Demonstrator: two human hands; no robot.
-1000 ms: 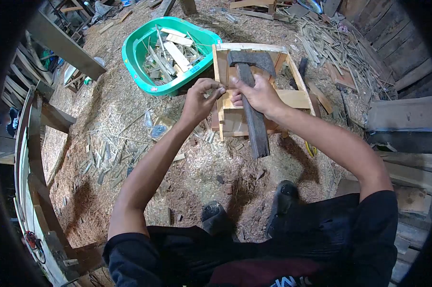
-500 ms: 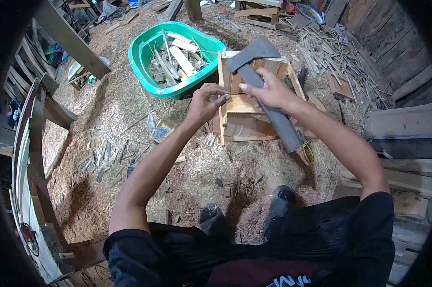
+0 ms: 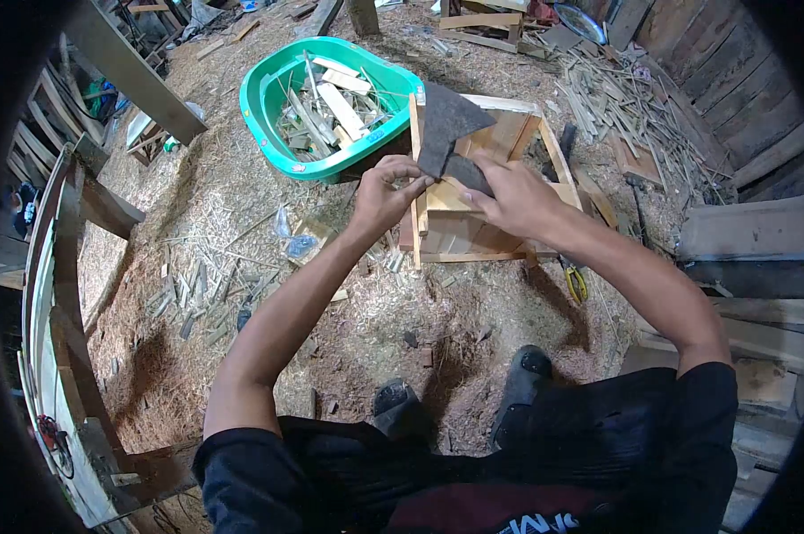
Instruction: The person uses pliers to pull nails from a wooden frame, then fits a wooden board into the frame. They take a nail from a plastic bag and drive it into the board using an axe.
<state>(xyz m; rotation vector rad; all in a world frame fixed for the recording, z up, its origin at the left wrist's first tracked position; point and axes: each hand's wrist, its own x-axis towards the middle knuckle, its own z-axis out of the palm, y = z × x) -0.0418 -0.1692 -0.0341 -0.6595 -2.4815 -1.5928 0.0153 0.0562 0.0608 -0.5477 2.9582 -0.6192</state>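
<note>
Green tub [image 3: 326, 165] of wood offcuts [image 3: 338, 100], yellow-handled pliers [image 3: 574, 283], scattered sticks [image 3: 611, 102] on sawdust floor [image 3: 375, 307]

Only one print shows: some white letters [image 3: 537, 524] on the black shirt [image 3: 616, 445], at its lowest visible part. They are upside down and cut off, so no word can be read.

Hatchet [image 3: 451, 133] head: dull dark metal; crate [image 3: 500, 191]: bare pale wood; basin [image 3: 268, 89]: glossy green plastic; floor [image 3: 242, 205]: rough sawdust
</note>
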